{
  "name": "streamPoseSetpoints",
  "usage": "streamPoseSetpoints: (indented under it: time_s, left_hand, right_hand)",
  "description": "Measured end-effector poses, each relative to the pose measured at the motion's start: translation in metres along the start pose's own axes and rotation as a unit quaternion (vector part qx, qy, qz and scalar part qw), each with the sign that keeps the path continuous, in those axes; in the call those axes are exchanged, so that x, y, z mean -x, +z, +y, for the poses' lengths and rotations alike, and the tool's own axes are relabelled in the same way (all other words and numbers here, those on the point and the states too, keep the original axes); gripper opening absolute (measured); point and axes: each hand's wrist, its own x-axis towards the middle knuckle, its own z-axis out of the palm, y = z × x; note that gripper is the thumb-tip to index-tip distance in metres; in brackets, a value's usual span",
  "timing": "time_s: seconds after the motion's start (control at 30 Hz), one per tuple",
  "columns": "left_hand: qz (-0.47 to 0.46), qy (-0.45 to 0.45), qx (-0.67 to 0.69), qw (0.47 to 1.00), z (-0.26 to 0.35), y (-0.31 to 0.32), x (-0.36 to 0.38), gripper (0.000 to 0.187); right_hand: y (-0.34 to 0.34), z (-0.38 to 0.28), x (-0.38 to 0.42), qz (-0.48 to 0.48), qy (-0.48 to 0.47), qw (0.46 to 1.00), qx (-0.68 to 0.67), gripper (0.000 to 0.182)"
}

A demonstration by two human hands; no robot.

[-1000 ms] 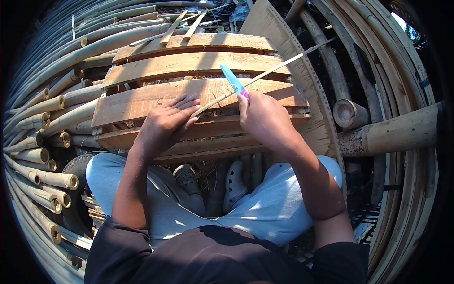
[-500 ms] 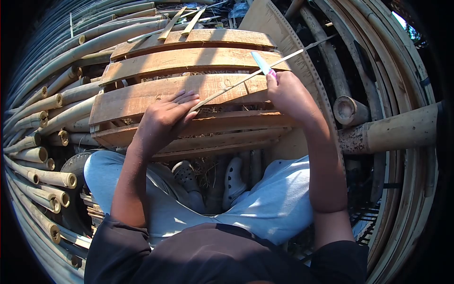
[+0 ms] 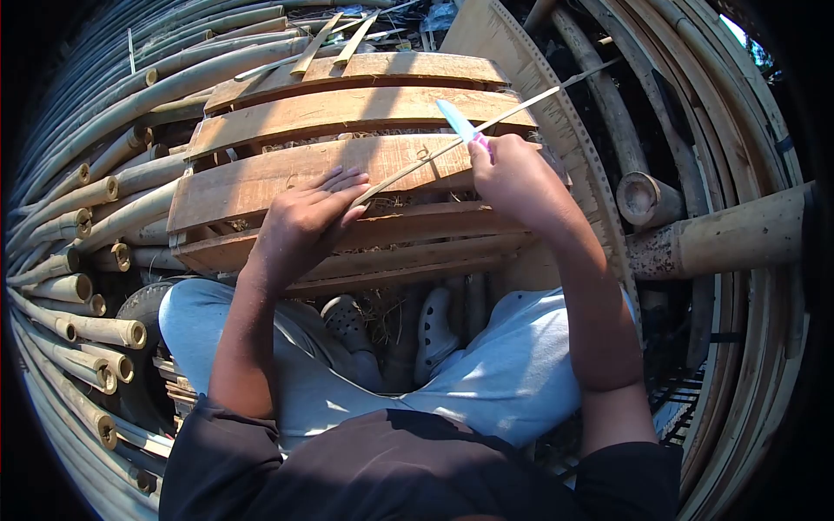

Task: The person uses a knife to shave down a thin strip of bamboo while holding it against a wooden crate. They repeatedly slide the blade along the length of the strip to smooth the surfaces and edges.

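A thin bamboo strip (image 3: 521, 106) runs slantwise over a bench of wooden slats (image 3: 252, 178), its far end reaching past the bench to the upper right. My left hand (image 3: 308, 217) rests on the near slat, fingers stretched together, with the strip's near end held between them and the thumb. My right hand (image 3: 526, 178) is closed round the pink handle of a knife (image 3: 455, 120). Its light blue blade lies across the strip, pointing up and left. Most of the handle is hidden by my fingers.
Stacked bamboo poles (image 3: 113, 333) fill the left side, cut ends toward me. Two short strips (image 3: 354, 41) lie on the far slats. A curved plywood sheet (image 3: 556, 113) stands at the bench's right. Beyond it are a thick bamboo pole (image 3: 730, 234) and long split lengths (image 3: 738, 382).
My right hand has drawn the knife a short way left along the strip, closer to my left hand. The left hand keeps its place on the strip.
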Motion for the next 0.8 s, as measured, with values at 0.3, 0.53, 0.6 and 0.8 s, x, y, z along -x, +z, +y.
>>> streamPoseSetpoints:
  time_s: [0.3,0.53,0.6,0.8]
  left_hand:
    - [0.009,0.000,-0.005,1.000,0.001,0.002,-0.001,0.025]
    - [0.007,0.015,-0.029,0.999,0.000,0.002,0.000,0.025]
    - [0.006,0.006,-0.016,1.000,0.001,0.000,-0.002,0.025]
    - [0.011,-0.011,0.017,1.000,0.000,0.000,-0.001,0.025]
  right_hand:
    - [0.016,-0.009,0.010,-0.025,-0.041,0.999,0.004,0.043]
    - [0.048,-0.022,0.035,-0.017,-0.089,0.994,0.059,0.042]
    - [0.041,-0.017,0.028,-0.022,-0.099,0.994,0.045,0.043]
    - [0.031,0.003,0.011,0.113,-0.052,0.989,0.082,0.041]
